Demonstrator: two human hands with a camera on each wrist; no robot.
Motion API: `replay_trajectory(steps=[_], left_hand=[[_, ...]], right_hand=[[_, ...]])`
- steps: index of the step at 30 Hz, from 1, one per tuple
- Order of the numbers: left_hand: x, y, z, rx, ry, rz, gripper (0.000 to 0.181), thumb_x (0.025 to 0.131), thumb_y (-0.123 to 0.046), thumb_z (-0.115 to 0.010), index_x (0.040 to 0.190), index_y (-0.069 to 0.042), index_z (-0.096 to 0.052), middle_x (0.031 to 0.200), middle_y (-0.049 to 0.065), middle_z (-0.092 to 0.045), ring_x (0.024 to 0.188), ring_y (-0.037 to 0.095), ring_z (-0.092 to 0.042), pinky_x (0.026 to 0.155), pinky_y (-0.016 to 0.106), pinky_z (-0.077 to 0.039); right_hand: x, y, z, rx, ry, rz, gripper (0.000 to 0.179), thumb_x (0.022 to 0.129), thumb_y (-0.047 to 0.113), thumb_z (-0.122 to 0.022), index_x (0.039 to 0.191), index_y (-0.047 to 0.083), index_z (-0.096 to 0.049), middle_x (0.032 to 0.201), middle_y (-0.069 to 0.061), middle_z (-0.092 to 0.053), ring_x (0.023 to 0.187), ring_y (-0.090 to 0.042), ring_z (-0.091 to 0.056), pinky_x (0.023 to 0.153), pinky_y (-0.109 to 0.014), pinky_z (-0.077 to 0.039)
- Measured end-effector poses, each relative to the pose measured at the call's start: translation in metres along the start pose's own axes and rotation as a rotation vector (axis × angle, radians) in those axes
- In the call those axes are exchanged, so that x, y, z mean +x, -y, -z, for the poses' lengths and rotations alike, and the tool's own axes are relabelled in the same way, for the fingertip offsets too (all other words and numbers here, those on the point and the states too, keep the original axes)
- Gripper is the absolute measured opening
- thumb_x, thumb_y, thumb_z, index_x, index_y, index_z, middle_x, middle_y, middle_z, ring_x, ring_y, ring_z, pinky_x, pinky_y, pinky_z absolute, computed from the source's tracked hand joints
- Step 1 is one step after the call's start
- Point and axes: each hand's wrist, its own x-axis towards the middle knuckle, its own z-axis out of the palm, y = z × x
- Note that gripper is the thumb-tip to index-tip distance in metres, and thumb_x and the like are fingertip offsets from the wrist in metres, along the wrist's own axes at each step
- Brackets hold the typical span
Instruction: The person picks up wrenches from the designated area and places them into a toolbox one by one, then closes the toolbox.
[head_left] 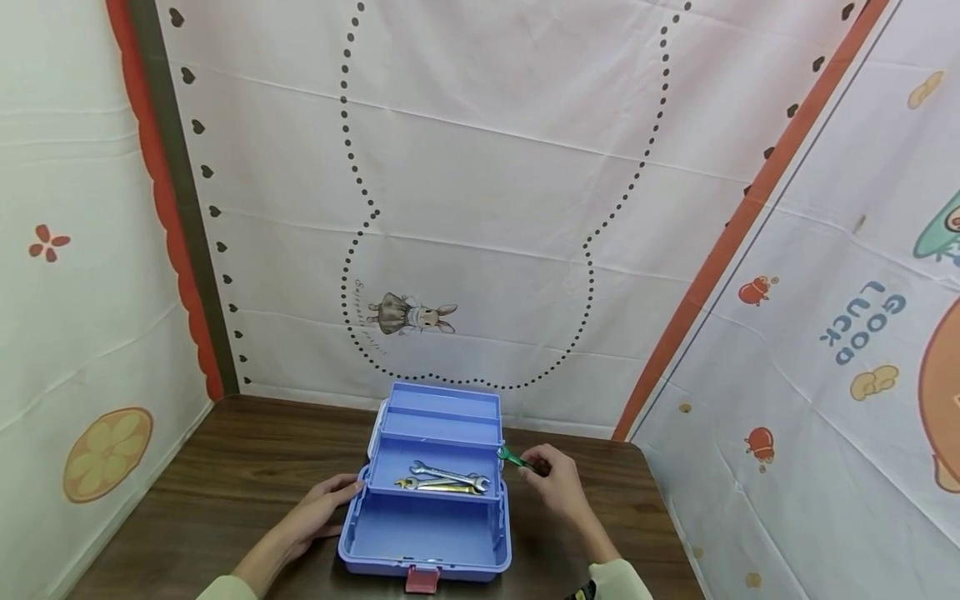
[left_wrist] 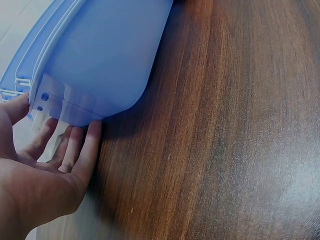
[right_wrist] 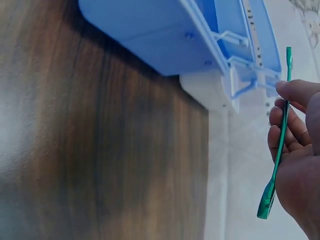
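Observation:
A blue toolbox [head_left: 347, 537] stands open, with stepped trays raised behind its main compartment. In the lower tray [head_left: 390, 454] a silver wrench [head_left: 446, 474] lies across a gold-coloured wrench [head_left: 459, 489]. My right hand [head_left: 557, 483] pinches a green wrench [right_wrist: 282, 135] between thumb and fingers, just right of the trays; in the head view its head overlaps the tray edge. My left hand [head_left: 318, 512] rests on the toolbox's left side. In the left wrist view, its extended fingers [left_wrist: 90, 150] touch the outer wall and the thumb is at the rim.
The toolbox sits on a dark wood-grain table [head_left: 202, 492]. A red latch [head_left: 422, 580] hangs at its front. Printed white cloth [head_left: 465, 208] rises behind the table, with more cloth on both sides.

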Motion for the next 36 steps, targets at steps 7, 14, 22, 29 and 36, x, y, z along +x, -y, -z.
replay_trajectory(steps=[7, 14, 22, 29, 36], left_hand=[[0.000, 0.000, 0.001, -0.008, 0.008, -0.007, 0.082, 0.099, -0.055, -0.070, 0.152, 0.003, -0.048, 0.152, 0.029, -0.048, 0.137, 0.049, -0.048, 0.089, 0.059, -0.060], [-0.002, 0.000, 0.000, -0.013, 0.011, -0.013, 0.082, 0.099, -0.055, -0.070, 0.152, 0.003, -0.048, 0.153, 0.029, -0.048, 0.138, 0.049, -0.047, 0.090, 0.058, -0.061], [-0.004, 0.000, 0.000, -0.032, 0.019, -0.024, 0.081, 0.099, -0.054, -0.070, 0.152, 0.004, -0.048, 0.152, 0.028, -0.049, 0.140, 0.049, -0.045, 0.091, 0.058, -0.061], [-0.004, 0.000, 0.000, -0.032, 0.015, -0.028, 0.080, 0.100, -0.053, -0.070, 0.152, 0.004, -0.048, 0.152, 0.029, -0.049, 0.139, 0.049, -0.046, 0.090, 0.058, -0.061], [-0.003, 0.000, 0.000, -0.015, 0.013, -0.022, 0.081, 0.099, -0.054, -0.070, 0.152, 0.004, -0.049, 0.153, 0.029, -0.048, 0.140, 0.048, -0.046, 0.090, 0.058, -0.061]], right_hand=[[0.009, 0.018, -0.013, -0.037, 0.043, 0.094, 0.017, 0.090, 0.002, -0.082, 0.097, 0.016, -0.074, 0.089, 0.004, -0.066, 0.080, -0.012, -0.059, 0.068, -0.025, -0.053], [0.018, 0.040, -0.025, -0.068, 0.094, 0.195, 0.015, 0.090, 0.002, -0.083, 0.097, 0.012, -0.075, 0.092, 0.004, -0.068, 0.082, -0.011, -0.061, 0.071, -0.027, -0.055], [0.029, 0.058, -0.043, -0.110, 0.200, 0.241, 0.011, 0.094, 0.009, -0.082, 0.101, 0.015, -0.077, 0.096, 0.005, -0.070, 0.084, -0.009, -0.062, 0.072, -0.025, -0.056], [0.035, 0.074, -0.056, -0.118, 0.254, 0.269, 0.009, 0.096, 0.011, -0.080, 0.103, 0.015, -0.077, 0.097, 0.006, -0.069, 0.085, -0.006, -0.061, 0.074, -0.023, -0.056], [0.037, 0.085, -0.068, -0.156, 0.273, 0.271, 0.007, 0.097, 0.015, -0.080, 0.104, 0.016, -0.078, 0.099, 0.007, -0.070, 0.088, -0.005, -0.061, 0.076, -0.023, -0.056]])
